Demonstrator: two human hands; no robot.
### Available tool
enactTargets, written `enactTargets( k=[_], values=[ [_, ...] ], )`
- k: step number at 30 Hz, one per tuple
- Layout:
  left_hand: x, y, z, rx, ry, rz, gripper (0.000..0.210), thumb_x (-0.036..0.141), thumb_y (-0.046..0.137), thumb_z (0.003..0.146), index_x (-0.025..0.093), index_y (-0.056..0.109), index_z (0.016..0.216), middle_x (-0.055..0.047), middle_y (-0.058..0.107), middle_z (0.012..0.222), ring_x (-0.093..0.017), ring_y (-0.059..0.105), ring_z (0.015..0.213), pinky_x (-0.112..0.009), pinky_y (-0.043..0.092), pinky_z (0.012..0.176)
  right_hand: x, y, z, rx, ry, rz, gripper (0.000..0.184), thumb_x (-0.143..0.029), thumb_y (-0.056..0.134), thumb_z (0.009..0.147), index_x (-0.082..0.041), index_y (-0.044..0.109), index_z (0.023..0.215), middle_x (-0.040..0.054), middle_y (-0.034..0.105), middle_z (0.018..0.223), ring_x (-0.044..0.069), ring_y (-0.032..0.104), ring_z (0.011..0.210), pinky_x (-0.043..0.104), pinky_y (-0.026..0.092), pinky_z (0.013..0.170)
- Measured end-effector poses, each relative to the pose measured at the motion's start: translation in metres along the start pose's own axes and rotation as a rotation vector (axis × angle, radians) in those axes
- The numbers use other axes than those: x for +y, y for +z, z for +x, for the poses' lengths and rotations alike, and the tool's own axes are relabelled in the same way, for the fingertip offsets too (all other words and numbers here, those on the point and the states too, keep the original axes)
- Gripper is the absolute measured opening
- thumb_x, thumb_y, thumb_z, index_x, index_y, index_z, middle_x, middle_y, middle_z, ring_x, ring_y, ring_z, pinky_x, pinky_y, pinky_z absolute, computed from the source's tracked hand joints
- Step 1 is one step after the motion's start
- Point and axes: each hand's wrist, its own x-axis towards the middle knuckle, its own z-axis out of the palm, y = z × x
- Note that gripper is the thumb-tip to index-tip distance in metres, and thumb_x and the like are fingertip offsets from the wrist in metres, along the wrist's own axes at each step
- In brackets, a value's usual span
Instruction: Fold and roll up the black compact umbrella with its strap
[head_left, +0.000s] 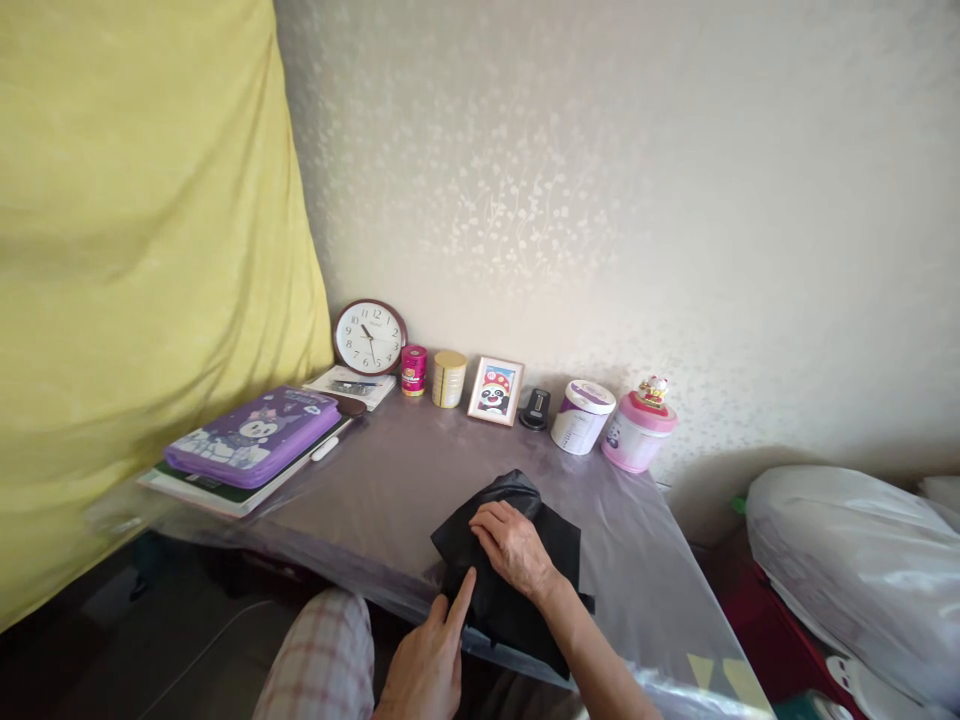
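Note:
A crumpled, partly folded black cloth-like piece (559, 545) lies at the front edge of the table, its lower part reaching over that edge. Its exact kind does not show. My right hand (517, 548) is on top of it, fingers bent and drawn together on a fold near its middle. Lower down, my left hand (429, 655) is beside the front left edge of the black cloth. One of its fingers stretches out straight, with the tip against the cloth; a second digit stands apart from it, and the others are hidden.
On the table (390, 490), a purple zip case (259, 440) lies over books at left. Along the wall stand a clock (370, 337), a pink can (413, 371), a yellow-lidded can (449, 380), a picture frame (496, 391), a white tub (583, 418) and a pink-lidded tub (637, 435).

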Motion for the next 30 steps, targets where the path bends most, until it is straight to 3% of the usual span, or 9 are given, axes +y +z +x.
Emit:
enactTargets(
  k=[7,12,16,19,21,23,27,30],
  values=[
    [-0.001,0.003,0.001,-0.029,-0.008,-0.001,0.078,0.004,0.030,0.081,0.030,-0.013,0.140,-0.009,0.049,0.115,-0.016,0.061,0.086,-0.023,0.044,0.072,0.042,0.011,-0.011,0.076,0.070,-0.085,0.026,-0.025,0.041,0.091,-0.019,0.062,0.105,0.0068,0.062,0.110,0.018,0.052,0.109,0.038,0.037,0.097],
    [0.001,-0.002,0.001,-0.059,-0.016,0.005,0.077,0.003,0.029,0.080,0.027,-0.011,0.141,-0.010,0.048,0.118,-0.017,0.060,0.087,-0.025,0.044,0.073,0.083,0.017,-0.001,0.048,0.258,-0.184,0.029,-0.027,0.039,0.092,-0.019,0.060,0.110,0.0068,0.059,0.119,0.019,0.052,0.112,0.037,0.038,0.097],
    [0.001,-0.003,0.000,-0.041,-0.017,-0.007,0.077,0.003,0.029,0.080,0.028,-0.011,0.141,-0.009,0.050,0.114,-0.016,0.060,0.085,-0.024,0.044,0.072,0.086,0.006,0.002,0.125,0.407,-0.244,0.031,-0.026,0.037,0.092,-0.016,0.058,0.112,0.0117,0.057,0.120,0.023,0.052,0.111,0.043,0.037,0.096],
    [0.001,-0.003,0.001,-0.044,-0.018,-0.022,0.077,0.004,0.030,0.081,0.029,-0.012,0.140,-0.009,0.050,0.115,-0.016,0.061,0.084,-0.023,0.044,0.071,0.068,0.000,-0.003,0.176,0.268,-0.148,0.029,-0.025,0.038,0.092,-0.015,0.060,0.108,0.0105,0.060,0.114,0.020,0.052,0.110,0.039,0.037,0.097],
    [0.000,-0.003,0.001,-0.065,-0.020,-0.027,0.077,0.004,0.030,0.081,0.030,-0.011,0.141,-0.009,0.049,0.117,-0.016,0.062,0.085,-0.023,0.044,0.071,0.056,0.003,-0.006,0.115,0.109,-0.057,0.027,-0.027,0.040,0.092,-0.018,0.062,0.104,0.0070,0.063,0.108,0.017,0.052,0.110,0.035,0.036,0.098],
    [0.000,-0.004,0.001,-0.075,-0.020,-0.028,0.076,0.004,0.030,0.082,0.029,-0.010,0.141,-0.009,0.049,0.117,-0.016,0.061,0.086,-0.022,0.043,0.072,0.053,0.008,-0.007,0.056,0.063,-0.038,0.025,-0.028,0.042,0.091,-0.020,0.063,0.101,0.0049,0.064,0.107,0.016,0.051,0.112,0.037,0.033,0.101],
    [0.000,-0.006,0.000,-0.051,-0.022,-0.026,0.074,0.005,0.030,0.083,0.029,-0.009,0.141,-0.008,0.050,0.115,-0.015,0.061,0.086,-0.022,0.043,0.072,0.072,0.012,-0.004,0.099,0.319,-0.154,0.025,-0.023,0.042,0.090,-0.018,0.062,0.105,0.0076,0.060,0.115,0.021,0.049,0.114,0.042,0.034,0.099],
    [-0.001,-0.004,-0.001,-0.030,-0.023,-0.044,0.075,0.005,0.031,0.083,0.028,-0.008,0.142,-0.007,0.051,0.113,-0.015,0.060,0.086,-0.022,0.042,0.073,0.087,-0.003,-0.008,0.192,0.440,-0.152,0.026,-0.022,0.043,0.087,-0.016,0.062,0.105,0.0100,0.059,0.116,0.022,0.052,0.109,0.042,0.038,0.095]
  ],
)
